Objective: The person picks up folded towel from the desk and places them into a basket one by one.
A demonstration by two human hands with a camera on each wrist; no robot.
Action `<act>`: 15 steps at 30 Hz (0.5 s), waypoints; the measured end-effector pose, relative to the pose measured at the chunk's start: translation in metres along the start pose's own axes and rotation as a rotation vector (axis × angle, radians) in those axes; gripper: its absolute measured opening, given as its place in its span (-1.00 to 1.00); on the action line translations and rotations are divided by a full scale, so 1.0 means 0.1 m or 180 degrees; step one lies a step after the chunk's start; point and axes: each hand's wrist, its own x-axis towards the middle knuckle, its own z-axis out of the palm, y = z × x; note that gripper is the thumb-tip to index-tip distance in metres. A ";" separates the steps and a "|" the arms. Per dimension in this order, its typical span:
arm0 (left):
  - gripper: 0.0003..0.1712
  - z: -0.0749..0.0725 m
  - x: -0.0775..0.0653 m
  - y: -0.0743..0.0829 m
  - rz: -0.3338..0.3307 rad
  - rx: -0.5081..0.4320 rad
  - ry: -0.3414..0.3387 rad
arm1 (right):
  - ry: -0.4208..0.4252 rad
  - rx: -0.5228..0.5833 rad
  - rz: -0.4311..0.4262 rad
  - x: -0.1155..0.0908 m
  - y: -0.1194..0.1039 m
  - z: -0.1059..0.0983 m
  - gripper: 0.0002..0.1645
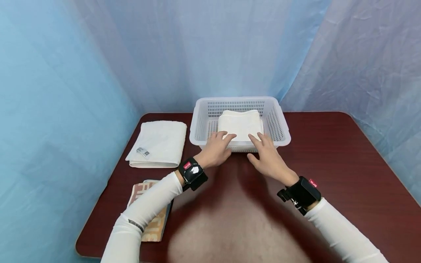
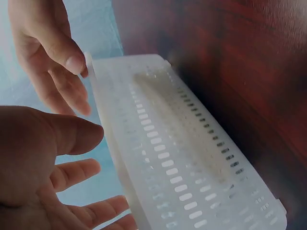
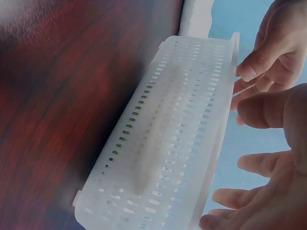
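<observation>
A folded white towel (image 1: 241,124) lies inside a white plastic basket (image 1: 283,140) with slotted walls at the back of the table. My left hand (image 1: 215,149) is over the basket's front rim, left of centre, its fingers spread and nothing gripped. Over the same rim, further right, my right hand (image 1: 270,160) also has spread fingers and holds nothing. Both wrist views show the basket's front wall (image 2: 168,143) close to the hands, with the towel showing dimly through the plastic. Whether any fingertip touches the towel cannot be told.
Left of the basket lies another folded white towel (image 1: 161,142) with a small label. Nearer, a patterned orange and beige folded cloth (image 1: 154,228) is partly hidden under the left sleeve (image 1: 144,212). Blue curtains (image 1: 197,54) hang around the dark red table (image 1: 322,146).
</observation>
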 end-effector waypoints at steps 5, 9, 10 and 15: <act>-0.41 0.04 -0.11 0.06 -0.0014 0.0034 0.0023 | -0.0056 0.0017 0.0045 -0.10 -0.04 0.00 -0.21; -0.40 0.07 -0.19 0.09 0.0004 0.0006 0.0022 | -0.0113 0.0027 0.0078 -0.16 -0.05 0.01 -0.20; -0.39 0.08 -0.20 0.09 0.0011 -0.0005 0.0021 | -0.0121 0.0028 0.0083 -0.17 -0.05 0.01 -0.20; -0.37 0.10 -0.25 0.10 0.0025 -0.0029 0.0010 | -0.0133 0.0005 0.0090 -0.22 -0.06 0.03 -0.19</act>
